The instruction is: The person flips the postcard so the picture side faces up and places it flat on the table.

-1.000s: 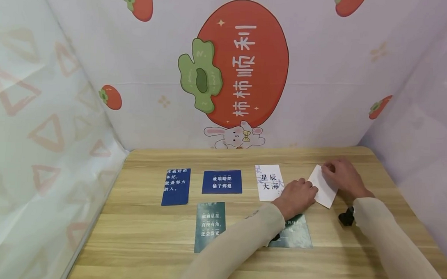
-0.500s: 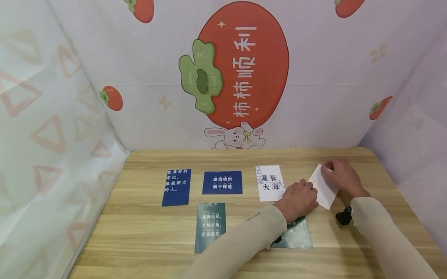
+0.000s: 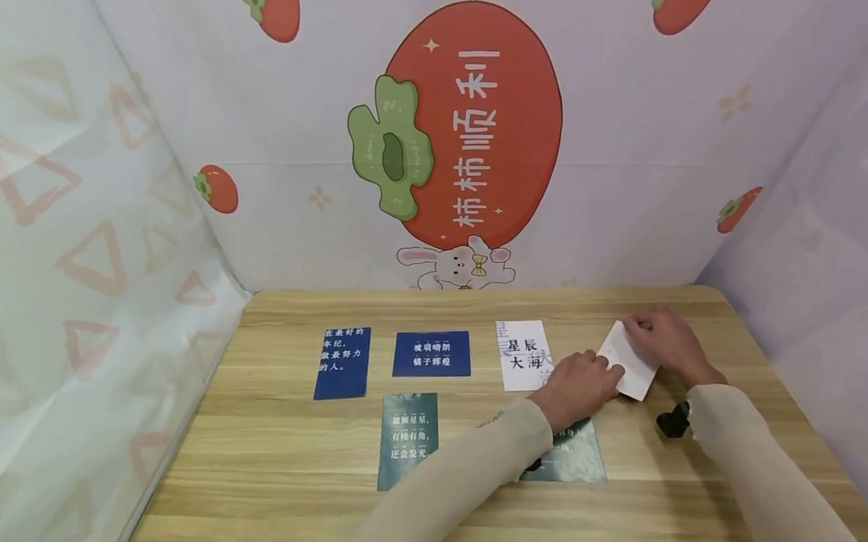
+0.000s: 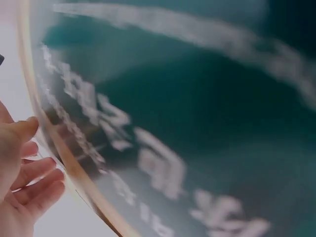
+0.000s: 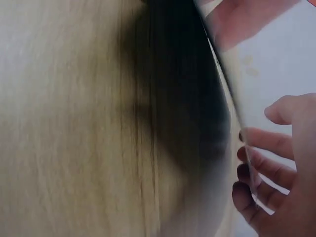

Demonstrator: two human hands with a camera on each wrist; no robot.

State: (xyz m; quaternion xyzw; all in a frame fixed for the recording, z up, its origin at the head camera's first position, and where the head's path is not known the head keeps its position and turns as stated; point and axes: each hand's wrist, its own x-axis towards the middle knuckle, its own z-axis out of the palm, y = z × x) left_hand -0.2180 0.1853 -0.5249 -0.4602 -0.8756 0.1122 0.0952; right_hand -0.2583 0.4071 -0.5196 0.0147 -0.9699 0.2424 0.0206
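Observation:
A white card (image 3: 630,362), its visible face plain, is tilted between both hands on the right side of the table. My right hand (image 3: 670,343) holds its upper right edge; in the right wrist view the fingers (image 5: 266,158) curl round the card's edge. At the card's lower left edge, my left hand (image 3: 577,388) grips it, fingertips over the face. In the left wrist view, the left thumb and bent fingers (image 4: 39,182) show at the left. Beneath the left wrist lies a teal card (image 3: 578,459), partly covered by hand and sleeve.
Left of the hands lie a white card with printed characters (image 3: 520,362), a blue horizontal card (image 3: 430,370), a blue vertical card (image 3: 344,383) and a green card (image 3: 404,405). The wooden table (image 3: 268,488) meets a printed backdrop (image 3: 600,229) behind and at both sides.
The white card's lower corner has risen slightly, and a dark shadow now shows beneath it. The left hand has shifted a little with it; the other cards have stayed put.

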